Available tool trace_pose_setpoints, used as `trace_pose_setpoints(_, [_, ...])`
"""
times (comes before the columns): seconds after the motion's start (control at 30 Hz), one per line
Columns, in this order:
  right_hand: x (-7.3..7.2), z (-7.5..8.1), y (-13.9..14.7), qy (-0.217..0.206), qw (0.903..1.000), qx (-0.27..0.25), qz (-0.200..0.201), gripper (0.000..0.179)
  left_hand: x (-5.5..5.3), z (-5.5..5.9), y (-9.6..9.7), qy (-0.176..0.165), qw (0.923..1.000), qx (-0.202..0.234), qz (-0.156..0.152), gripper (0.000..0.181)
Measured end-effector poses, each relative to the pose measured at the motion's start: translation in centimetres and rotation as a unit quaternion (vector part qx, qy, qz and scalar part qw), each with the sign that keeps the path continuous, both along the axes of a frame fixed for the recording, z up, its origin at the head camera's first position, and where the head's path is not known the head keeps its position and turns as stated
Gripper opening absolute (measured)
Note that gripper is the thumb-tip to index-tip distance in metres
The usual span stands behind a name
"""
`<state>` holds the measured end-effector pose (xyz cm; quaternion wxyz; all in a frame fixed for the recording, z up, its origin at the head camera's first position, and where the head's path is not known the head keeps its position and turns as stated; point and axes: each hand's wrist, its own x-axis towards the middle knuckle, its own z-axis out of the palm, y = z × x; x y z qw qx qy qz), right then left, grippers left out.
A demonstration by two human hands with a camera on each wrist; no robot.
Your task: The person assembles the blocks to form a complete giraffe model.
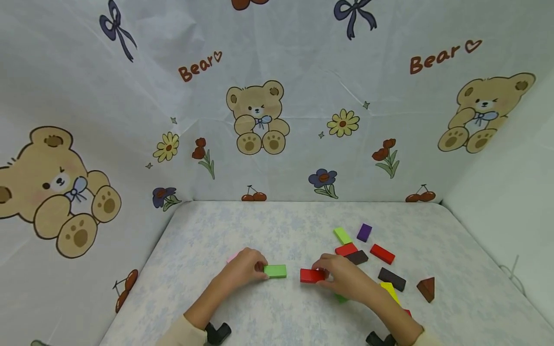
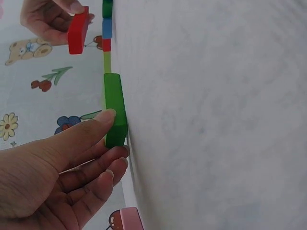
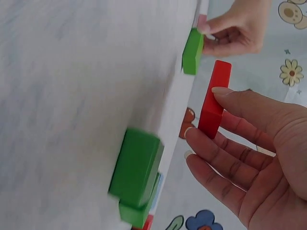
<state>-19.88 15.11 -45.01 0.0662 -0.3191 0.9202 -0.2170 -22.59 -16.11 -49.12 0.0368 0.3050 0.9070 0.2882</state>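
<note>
**Green rectangular block (image 1: 277, 271) and red rectangular block (image 1: 309, 276), one in each hand, ends apart**

Both blocks are elongated prisms with flat faces, crisp edges and smooth, solid-coloured surfaces. The left hand (image 1: 247, 267) pinches the green block between thumb and fingers at its left end; the block lies low at the tabletop (image 1: 207, 230), its free end pointing toward the red block. The right hand (image 1: 346, 276) grips the red block by its right end, thumb opposed to the fingers; the wrist views show this block raised above the surface. A gap separates the two pieces, which sit between the hands.

A pink block (image 2: 132, 219) lies beside the left hand. Beyond and to the right of the right hand are scattered a purple block (image 1: 364, 232), a yellow block (image 1: 390, 292), partly hidden by the forearm, and a brown triangular block (image 1: 426, 289). The tabletop is pale with bluish mottling; behind it hangs a lightly creased backdrop (image 1: 298, 62) printed with bears and flowers.
</note>
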Motion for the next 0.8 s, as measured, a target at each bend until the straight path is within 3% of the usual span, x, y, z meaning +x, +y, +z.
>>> trace_pose_setpoints(0.4, [0.3,-1.4,-3.6,-0.018,0.9991,0.003,0.039,0.024,-0.6,-0.4,-0.6,-0.072,0.9955,0.061,-0.005,0.025])
trace_pose_setpoints(0.6, [0.6,-1.9,-4.6,-0.030,0.9987,0.018,0.036,0.026,-0.4,-1.0,-0.8,-0.139,0.9833,0.113,0.031,0.023])
trace_pose_setpoints(0.8, [0.6,-1.9,-5.2,-0.033,0.9990,0.020,0.024,0.027,-0.6,-1.3,-0.6,-0.146,0.9770,0.146,0.054,0.017])
